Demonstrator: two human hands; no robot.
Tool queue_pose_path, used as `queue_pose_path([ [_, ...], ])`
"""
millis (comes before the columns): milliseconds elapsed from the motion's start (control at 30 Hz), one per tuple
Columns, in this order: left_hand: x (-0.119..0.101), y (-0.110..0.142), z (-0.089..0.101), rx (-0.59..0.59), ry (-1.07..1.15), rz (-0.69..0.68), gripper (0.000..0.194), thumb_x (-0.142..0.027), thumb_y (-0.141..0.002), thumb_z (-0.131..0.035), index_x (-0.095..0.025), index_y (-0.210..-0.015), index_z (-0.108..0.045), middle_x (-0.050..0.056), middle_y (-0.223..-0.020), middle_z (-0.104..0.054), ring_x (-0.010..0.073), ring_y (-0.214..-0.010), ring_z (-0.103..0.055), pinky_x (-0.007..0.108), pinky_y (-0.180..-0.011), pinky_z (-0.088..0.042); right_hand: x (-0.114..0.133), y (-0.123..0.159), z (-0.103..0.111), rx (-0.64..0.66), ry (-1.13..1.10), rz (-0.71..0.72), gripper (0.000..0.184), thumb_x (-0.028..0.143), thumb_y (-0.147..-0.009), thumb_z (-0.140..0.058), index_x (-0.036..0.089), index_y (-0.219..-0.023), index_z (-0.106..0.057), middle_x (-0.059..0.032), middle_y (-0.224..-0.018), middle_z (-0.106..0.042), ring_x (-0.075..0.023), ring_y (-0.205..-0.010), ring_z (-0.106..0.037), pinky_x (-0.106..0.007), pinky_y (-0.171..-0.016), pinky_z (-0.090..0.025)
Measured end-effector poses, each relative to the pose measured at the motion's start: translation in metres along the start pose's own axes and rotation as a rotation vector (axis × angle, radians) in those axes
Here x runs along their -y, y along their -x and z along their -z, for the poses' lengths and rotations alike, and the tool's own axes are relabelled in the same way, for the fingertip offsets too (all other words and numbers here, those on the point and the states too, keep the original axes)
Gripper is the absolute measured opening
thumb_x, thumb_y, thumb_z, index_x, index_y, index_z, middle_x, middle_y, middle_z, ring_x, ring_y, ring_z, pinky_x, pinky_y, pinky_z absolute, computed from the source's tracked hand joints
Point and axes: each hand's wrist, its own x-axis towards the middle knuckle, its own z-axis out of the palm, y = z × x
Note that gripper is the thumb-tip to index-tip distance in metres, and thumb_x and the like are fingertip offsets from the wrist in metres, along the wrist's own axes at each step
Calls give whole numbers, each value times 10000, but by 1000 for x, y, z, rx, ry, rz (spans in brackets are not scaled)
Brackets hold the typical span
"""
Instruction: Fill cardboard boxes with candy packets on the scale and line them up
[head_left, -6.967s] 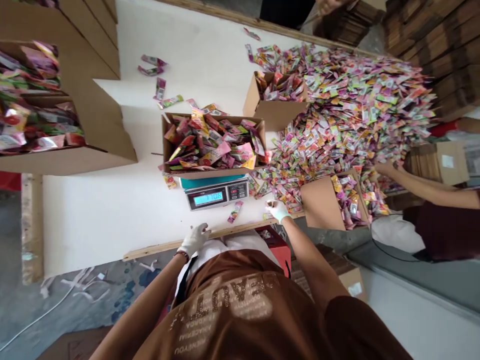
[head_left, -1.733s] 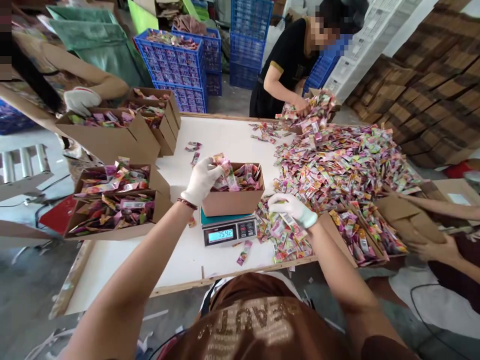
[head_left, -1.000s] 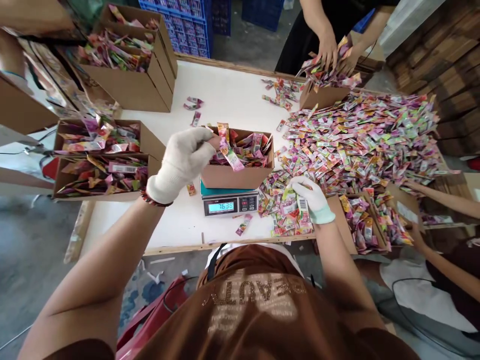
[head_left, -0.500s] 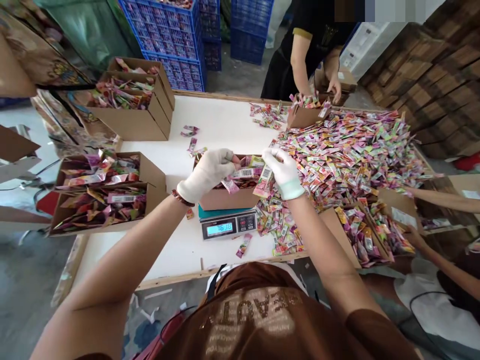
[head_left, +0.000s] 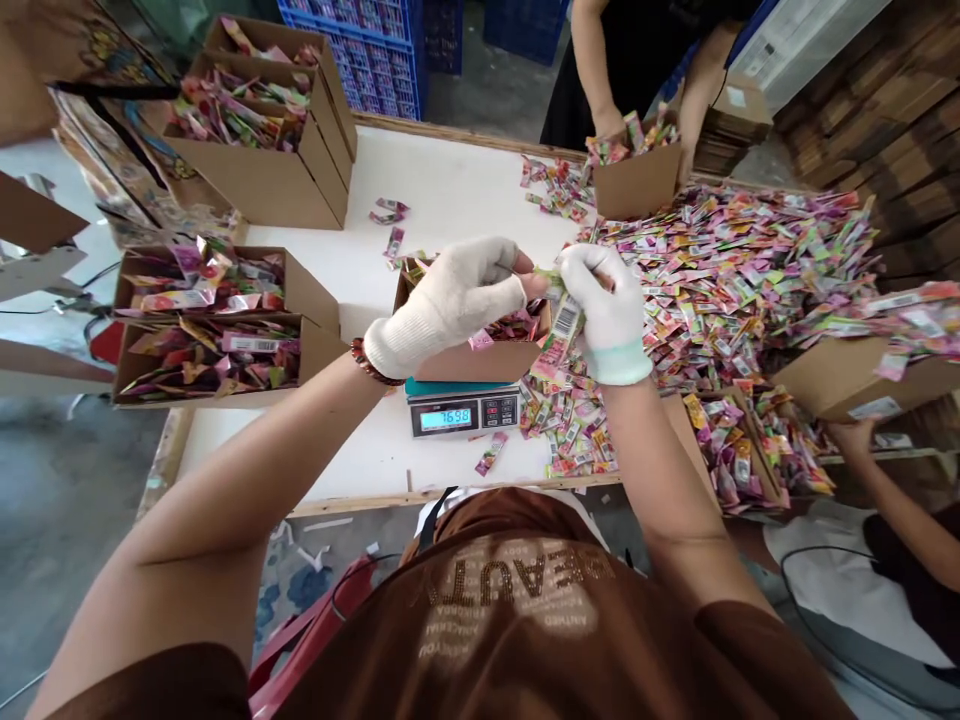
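Observation:
My right hand (head_left: 606,305), in a white glove, pinches a green-and-pink snack packet (head_left: 564,322) with a barcode, which hangs down from its fingers. My left hand (head_left: 476,295), also gloved, has bare thumb and finger tips closed at the upper end of that packet. Whether they grip it or a second packet behind it is hard to see. Both hands are above a cardboard box (head_left: 480,362) holding similar packets, partly covered by my left hand. Under the box stands a digital scale (head_left: 465,410) with a lit display.
A large heap of packets (head_left: 697,260) spreads over the table's right side. Filled boxes (head_left: 311,345) stand at left. Across the table a person handles a filled box (head_left: 637,182). At right another person's hand (head_left: 855,440) supports a tilted box (head_left: 840,380). One loose packet (head_left: 491,453) lies before the scale.
My left hand has moved right to meet my right hand; the pink packet it held over the box no longer shows there. The scale reading has risen. The person at right has lifted and tilted a box.

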Motion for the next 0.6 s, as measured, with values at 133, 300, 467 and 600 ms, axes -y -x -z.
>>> queue_pose_path([
  [133,-2,-2,-7,-8,76,38,152,-275,-916,-670,-124,-938,-675,61,-814,-709,121,-689,-602,245,-607,-449,13,4,-14,53,-36,-23,316,560,-978,-691,247,-1015,-718,-1,-988,-691,-140,-916,-681,-292,-837,-591],
  [300,2,-2,-6,-47,23,58,94,-228,-885,-675,-141,-857,-653,44,-762,-671,116,-673,-566,245,-592,-435,11,8,-8,122,-76,-75,375,590,-951,-714,264,-1135,-712,-17,-1074,-711,-163,-993,-705,-315,-866,-611],
  [467,10,-5,-8,-44,-30,117,113,-235,-906,-644,-151,-829,-641,53,-737,-657,124,-643,-556,272,-587,-431,8,20,18,122,-58,-167,382,550,-863,-819,262,-1099,-736,-23,-1092,-747,-170,-959,-718,-306,-814,-608],
  [600,25,-16,2,-48,-157,234,155,-267,-942,-609,-148,-982,-700,86,-817,-709,157,-688,-612,314,-654,-483,0,36,51,102,-136,-415,370,493,-819,-846,230,-1051,-730,-15,-858,-752,-131,-638,-644,-265,-567,-524],
])
